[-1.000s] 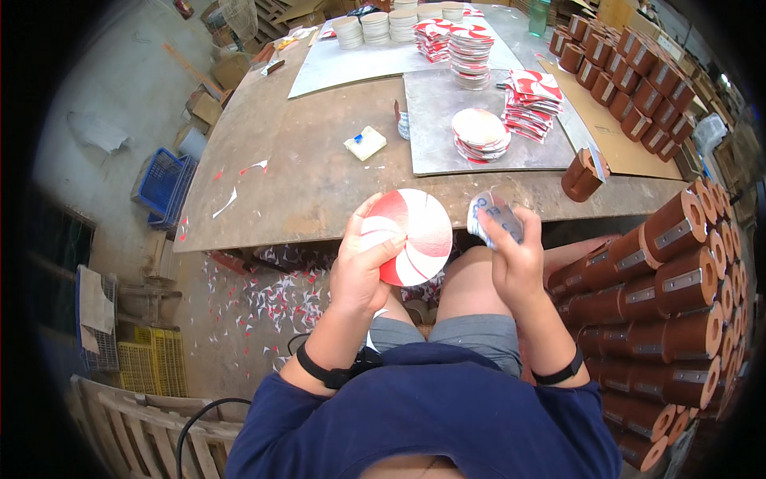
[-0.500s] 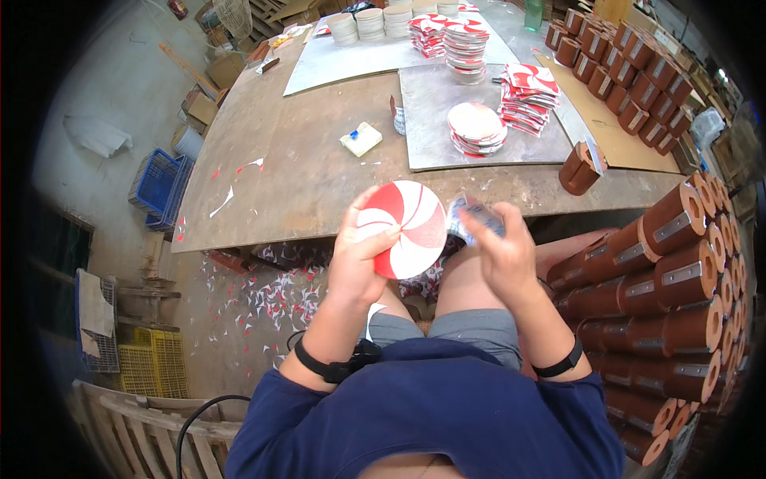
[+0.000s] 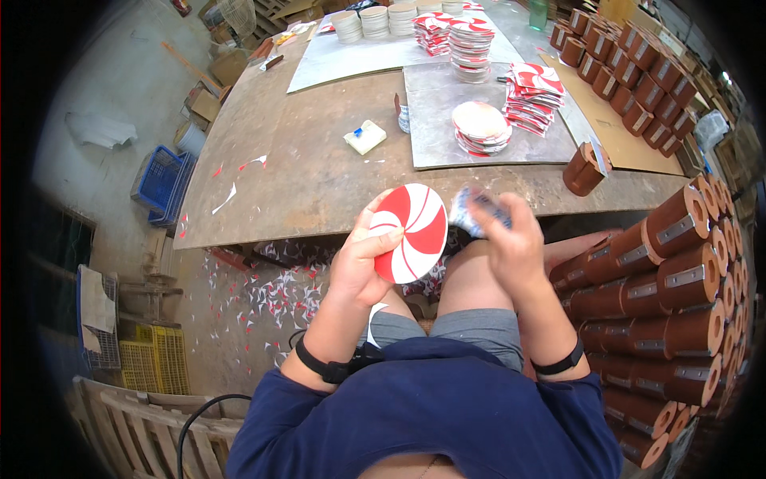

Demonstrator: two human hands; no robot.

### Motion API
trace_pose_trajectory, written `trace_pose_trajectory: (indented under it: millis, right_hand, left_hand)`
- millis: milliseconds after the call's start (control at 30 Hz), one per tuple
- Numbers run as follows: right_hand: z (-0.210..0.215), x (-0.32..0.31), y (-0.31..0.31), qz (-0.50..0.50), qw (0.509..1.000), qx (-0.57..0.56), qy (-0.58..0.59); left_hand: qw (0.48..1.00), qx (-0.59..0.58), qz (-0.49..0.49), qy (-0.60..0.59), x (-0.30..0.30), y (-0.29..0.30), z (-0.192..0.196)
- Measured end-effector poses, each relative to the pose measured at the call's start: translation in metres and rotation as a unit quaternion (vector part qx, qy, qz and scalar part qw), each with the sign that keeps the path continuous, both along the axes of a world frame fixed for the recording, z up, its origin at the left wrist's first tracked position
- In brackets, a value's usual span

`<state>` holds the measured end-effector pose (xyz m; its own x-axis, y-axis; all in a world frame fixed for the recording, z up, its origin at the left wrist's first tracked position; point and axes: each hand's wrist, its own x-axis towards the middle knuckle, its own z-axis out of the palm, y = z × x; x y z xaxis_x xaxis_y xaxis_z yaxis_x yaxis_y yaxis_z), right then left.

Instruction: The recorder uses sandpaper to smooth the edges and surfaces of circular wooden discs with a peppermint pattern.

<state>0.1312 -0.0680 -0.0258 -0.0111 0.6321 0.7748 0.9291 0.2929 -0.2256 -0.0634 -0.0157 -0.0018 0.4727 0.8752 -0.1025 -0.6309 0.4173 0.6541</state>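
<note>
My left hand (image 3: 363,259) holds a round disc (image 3: 411,231) with red and white swirls, the thumb pressed near its centre. Just right of the disc's edge, my right hand (image 3: 511,235) grips a piece of sandpaper (image 3: 472,211) with a blue-and-white printed back, blurred by motion. A small gap shows between sandpaper and disc. On a grey board beyond stands a short stack of round discs (image 3: 481,126), the top one pale. Beside it rises a pile of swirl-printed sheets (image 3: 536,94) with uncut edges. A similar curled piece of sandpaper (image 3: 401,116) rests at the board's left edge.
A pale block (image 3: 365,137) lies on the wooden table (image 3: 295,180). Farther back are taller disc stacks (image 3: 471,56). Brown cylinders (image 3: 638,303) are piled close on my right, and one (image 3: 585,170) stands on the table. Paper scraps (image 3: 279,295) litter the floor; crates (image 3: 159,184) stand left.
The disc has turned in my left hand, so its swirls sit differently and its face is more tilted. My right hand has shifted slightly, the sandpaper now a little higher beside the rim.
</note>
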Motion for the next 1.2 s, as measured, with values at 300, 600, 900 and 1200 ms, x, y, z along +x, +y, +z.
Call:
trace_pose_trajectory:
  millis: [300, 600, 900, 1200]
  right_hand:
    - [0.019, -0.025, -0.016, 0.129, 0.991, 0.030, 0.033]
    - [0.025, -0.008, -0.007, 0.098, 0.975, -0.026, 0.199]
    - [0.037, -0.038, -0.025, 0.116, 0.988, -0.028, 0.098]
    - [0.027, -0.029, -0.040, 0.172, 0.982, -0.027, 0.078]
  left_hand:
    - [1.000, 0.013, -0.012, 0.003, -0.003, 0.002, -0.003]
    - [0.994, -0.034, -0.084, -0.065, -0.002, 0.005, -0.001]
    - [0.994, -0.029, -0.086, -0.067, 0.000, 0.006, -0.001]
    - [0.998, -0.001, -0.002, -0.057, -0.005, 0.008, -0.004]
